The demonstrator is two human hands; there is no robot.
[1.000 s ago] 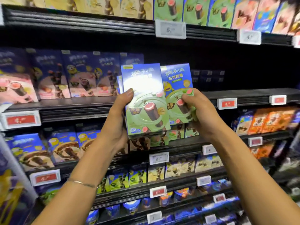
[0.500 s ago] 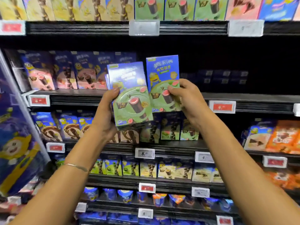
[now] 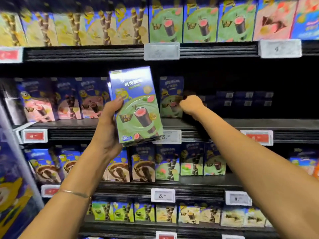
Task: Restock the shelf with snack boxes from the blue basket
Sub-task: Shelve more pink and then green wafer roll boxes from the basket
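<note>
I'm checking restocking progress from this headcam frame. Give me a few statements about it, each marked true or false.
1. The left hand holds green boxes in front of the shelf. True.
2. The right hand hangs empty below the shelves. False: it reaches to a shelved green box, fingers curled at its right edge.
3. Pink boxes stand on that shelf, left of the held ones. True.
4. Right of the shelved green box, stock fills the shelf to its front edge. False: only dark boxes far back show there.
</note>
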